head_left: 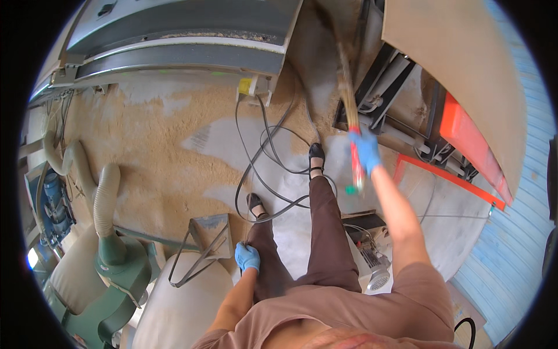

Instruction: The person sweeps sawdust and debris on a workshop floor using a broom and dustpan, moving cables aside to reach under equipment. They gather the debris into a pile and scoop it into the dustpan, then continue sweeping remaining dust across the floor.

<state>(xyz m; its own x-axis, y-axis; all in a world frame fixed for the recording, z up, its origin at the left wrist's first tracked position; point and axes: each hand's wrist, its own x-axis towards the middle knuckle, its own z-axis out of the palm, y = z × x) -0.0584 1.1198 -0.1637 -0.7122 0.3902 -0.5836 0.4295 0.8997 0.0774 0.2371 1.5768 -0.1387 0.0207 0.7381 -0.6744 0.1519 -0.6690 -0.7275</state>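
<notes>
My right hand, in a blue glove, is closed round the red-wrapped grip of a long straw broom. The broom reaches away from me, and its dark far end blurs between the machines. A green piece shows at the near end of its grip. My left hand, also gloved in blue, hangs beside my left thigh with its fingers curled. What it holds, if anything, is hidden. Just left of it lies a grey metal dustpan with a dark looped handle, partly over a pale bag.
Sawdust covers the floor at left. Looped black cables lie round my feet. A grey machine stands ahead, a board-topped frame with an orange bar at right. A green dust collector with a hose stands at left.
</notes>
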